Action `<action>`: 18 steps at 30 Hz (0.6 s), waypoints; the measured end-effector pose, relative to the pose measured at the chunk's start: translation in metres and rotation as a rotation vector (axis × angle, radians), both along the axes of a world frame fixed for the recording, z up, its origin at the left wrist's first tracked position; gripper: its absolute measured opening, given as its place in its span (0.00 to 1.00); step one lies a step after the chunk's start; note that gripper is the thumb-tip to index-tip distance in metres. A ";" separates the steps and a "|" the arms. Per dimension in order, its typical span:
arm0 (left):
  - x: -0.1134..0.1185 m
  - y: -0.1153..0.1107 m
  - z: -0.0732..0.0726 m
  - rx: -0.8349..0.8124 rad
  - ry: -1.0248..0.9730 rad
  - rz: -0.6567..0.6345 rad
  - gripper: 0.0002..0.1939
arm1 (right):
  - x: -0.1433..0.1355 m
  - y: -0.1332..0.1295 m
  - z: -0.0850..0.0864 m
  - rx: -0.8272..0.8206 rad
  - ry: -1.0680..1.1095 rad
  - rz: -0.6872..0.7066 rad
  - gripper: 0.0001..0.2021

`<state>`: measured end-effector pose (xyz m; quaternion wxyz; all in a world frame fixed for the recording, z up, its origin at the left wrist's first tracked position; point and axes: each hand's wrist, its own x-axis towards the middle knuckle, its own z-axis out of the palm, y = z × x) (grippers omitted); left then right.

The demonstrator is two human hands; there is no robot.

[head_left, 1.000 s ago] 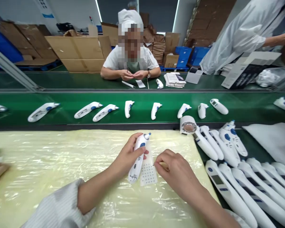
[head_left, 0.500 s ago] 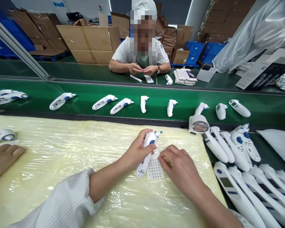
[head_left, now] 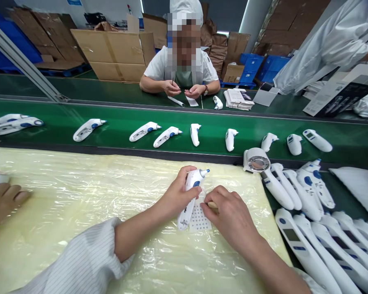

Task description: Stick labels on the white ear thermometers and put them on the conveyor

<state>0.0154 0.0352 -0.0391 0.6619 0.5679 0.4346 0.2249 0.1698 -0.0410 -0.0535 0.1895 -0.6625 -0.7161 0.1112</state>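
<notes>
My left hand (head_left: 184,190) is closed around a white ear thermometer (head_left: 188,204) with a blue tip and blue button, its probe pointing up and right. Under and beside its lower end lies a white sheet (head_left: 200,220) dotted with rows of small round dark pieces. At the sheet's right edge, my right hand (head_left: 230,208) pinches a small tan tool (head_left: 212,204). Most of that tool is hidden by my fingers, so its exact kind does not show.
Several thermometers (head_left: 232,139) lie along the green conveyor belt (head_left: 116,151). More thermometers (head_left: 322,245) are piled at right, near a white magnifier (head_left: 256,160). Another person's hand (head_left: 6,200) is at the left edge. Across the belt a co-worker (head_left: 184,69) sits.
The thermometers on the belt have shifted right. The tan tool now shows between my right fingers. My left hand has hardly moved. The neighbour's thermometer at left has slid mostly out of view.
</notes>
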 end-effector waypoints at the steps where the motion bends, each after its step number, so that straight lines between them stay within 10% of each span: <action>1: 0.000 0.000 0.000 -0.006 -0.002 -0.005 0.24 | 0.000 0.000 0.000 -0.003 0.012 -0.003 0.05; 11: -0.001 -0.006 0.000 0.023 0.054 -0.011 0.25 | 0.012 -0.001 0.022 0.134 0.559 -0.174 0.07; 18: 0.000 -0.021 0.003 0.083 0.068 -0.033 0.24 | 0.003 0.007 0.036 0.208 0.488 -0.196 0.05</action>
